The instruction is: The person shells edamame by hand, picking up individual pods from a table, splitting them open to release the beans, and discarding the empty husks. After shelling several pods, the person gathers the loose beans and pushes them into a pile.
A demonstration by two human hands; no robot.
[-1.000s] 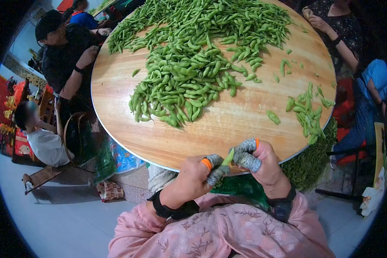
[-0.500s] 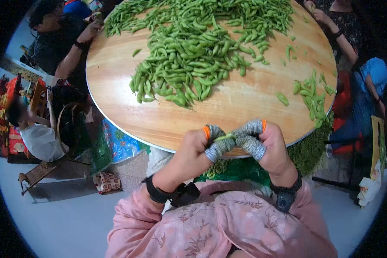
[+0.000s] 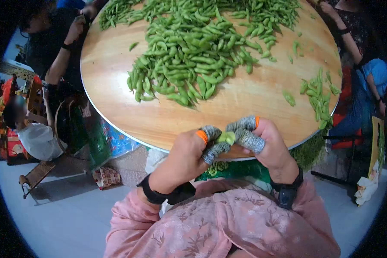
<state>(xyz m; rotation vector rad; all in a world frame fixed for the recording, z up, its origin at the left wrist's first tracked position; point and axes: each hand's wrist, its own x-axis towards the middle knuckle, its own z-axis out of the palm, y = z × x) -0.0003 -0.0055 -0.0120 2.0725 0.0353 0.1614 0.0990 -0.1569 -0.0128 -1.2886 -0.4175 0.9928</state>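
Between my two hands, over the near edge of the round wooden table (image 3: 112, 81), is a light green edamame pod (image 3: 228, 137). My left hand (image 3: 185, 151) pinches one end with its grey-wrapped thumb and finger. From the other side, the wrapped fingers of my right hand (image 3: 271, 145) close on it too. The pod appears split or opened at the right end, though the fingertips partly cover it. Beyond my hands a big heap of edamame pods (image 3: 180, 60) spreads across the table.
Scattered pods (image 3: 317, 96) lie at the table's right side. Below the near edge, a green sheet (image 3: 253, 172) holds some shelled beans (image 3: 217, 167). One person (image 3: 58, 64) sits at the far left, another (image 3: 348, 38) at the far right. A small chair (image 3: 38, 174) stands at left.
The pod shows more between my fingertips now, and my hands have shifted slightly apart. The camera view has moved a little; the heap looks unchanged.
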